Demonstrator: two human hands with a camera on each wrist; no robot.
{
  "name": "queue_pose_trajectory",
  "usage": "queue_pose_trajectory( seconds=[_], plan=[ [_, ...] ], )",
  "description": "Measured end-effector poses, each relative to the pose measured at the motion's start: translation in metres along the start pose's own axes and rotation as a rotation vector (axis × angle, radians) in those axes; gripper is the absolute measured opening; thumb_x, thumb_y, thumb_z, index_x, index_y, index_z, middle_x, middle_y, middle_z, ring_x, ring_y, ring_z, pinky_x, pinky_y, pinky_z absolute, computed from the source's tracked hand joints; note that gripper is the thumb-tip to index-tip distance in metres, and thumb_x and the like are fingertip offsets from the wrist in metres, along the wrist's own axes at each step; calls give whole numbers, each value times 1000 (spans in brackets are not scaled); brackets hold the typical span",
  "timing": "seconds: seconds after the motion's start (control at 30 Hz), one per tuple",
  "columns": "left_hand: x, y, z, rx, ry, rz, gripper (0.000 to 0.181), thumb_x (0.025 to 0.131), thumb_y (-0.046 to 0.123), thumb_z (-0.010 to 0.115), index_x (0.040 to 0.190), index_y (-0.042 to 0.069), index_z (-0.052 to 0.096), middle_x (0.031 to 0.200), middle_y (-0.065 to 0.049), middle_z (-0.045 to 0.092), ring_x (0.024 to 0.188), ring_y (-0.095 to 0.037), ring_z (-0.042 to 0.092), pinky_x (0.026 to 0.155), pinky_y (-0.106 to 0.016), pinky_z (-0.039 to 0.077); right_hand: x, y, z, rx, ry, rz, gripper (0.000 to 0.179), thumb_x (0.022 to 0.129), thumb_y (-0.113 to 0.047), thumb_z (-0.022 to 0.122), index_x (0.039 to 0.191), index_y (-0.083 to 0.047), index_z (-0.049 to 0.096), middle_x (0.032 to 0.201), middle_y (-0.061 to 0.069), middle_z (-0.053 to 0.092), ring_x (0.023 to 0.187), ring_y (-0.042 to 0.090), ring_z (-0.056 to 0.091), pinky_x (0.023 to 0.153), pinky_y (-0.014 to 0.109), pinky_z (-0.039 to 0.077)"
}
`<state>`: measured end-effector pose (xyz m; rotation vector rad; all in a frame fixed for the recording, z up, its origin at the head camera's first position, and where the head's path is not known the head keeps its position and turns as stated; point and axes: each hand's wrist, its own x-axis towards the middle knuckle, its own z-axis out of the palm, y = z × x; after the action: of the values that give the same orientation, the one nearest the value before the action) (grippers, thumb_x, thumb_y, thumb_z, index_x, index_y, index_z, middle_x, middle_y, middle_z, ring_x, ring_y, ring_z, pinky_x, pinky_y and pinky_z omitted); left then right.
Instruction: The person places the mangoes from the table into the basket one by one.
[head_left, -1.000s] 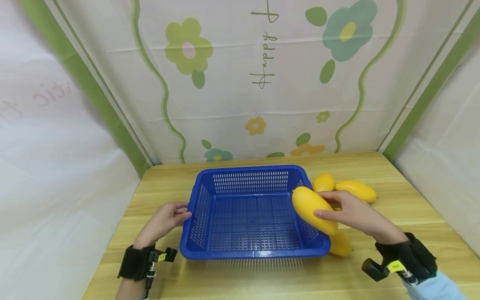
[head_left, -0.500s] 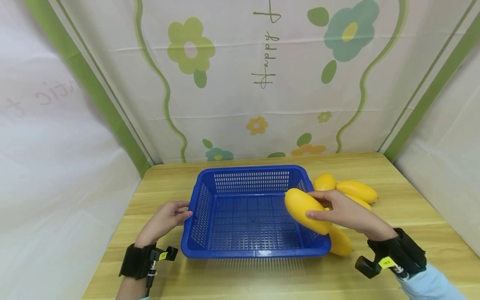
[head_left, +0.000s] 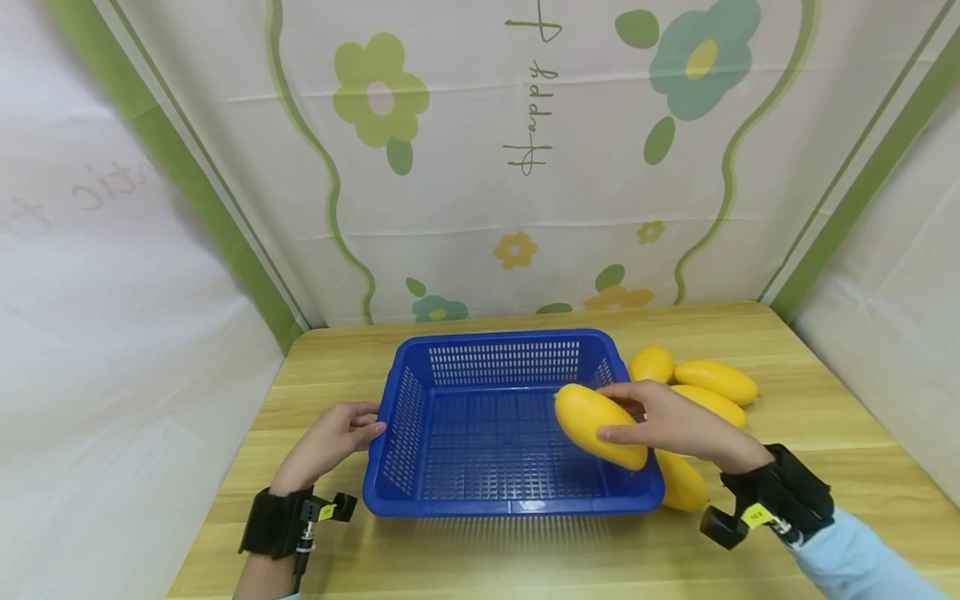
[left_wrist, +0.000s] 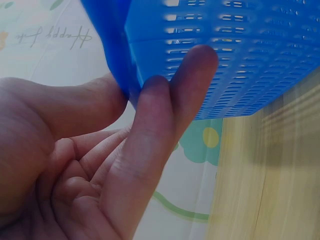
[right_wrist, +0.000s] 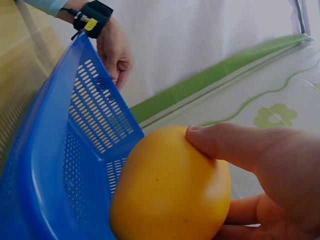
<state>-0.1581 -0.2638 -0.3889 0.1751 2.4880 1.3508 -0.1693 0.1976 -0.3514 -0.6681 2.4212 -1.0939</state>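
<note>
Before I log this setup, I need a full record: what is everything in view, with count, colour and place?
table: 1, light wood-grain, lower part of the head view
basket: 1, blue, on the table
held mango: 1, yellow, over the basket's right side
loose mangoes: at least 4, yellow, on the table right of the basket
printed cloth: count unclear, white with green bands and coloured flowers, behind and beside the table
wrist straps: 2, black with yellow labels, one per wrist
sleeves: 2, light blue, bottom edge
left hand: 1, bare, at the basket's left rim
right hand: 1, bare, gripping the held mango
</note>
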Motion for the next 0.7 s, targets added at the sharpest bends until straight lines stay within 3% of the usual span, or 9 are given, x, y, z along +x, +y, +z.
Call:
queue_pose_trajectory(
  seconds=[0.3,0.7],
  plan=[
    [1,-1,0,-9,-7,0,45,103,8,53,140,-16,44,116,-24,70,103,-30,72,85,-38,63,14,0,5,-84,-31,2,62,91,-43,71,136,-3,58,120,4,69,98,15,62,85,24,56],
    [0,0,-1,-4,-11,-5,45,103,8,53,140,-16,44,115,-23,70,103,-30,72,86,-39,63,25,0,14,-154,-96,-6,56,89,-44,73,128,-5,64,108,-1,69,89,15,58,78,25,53]
  ],
)
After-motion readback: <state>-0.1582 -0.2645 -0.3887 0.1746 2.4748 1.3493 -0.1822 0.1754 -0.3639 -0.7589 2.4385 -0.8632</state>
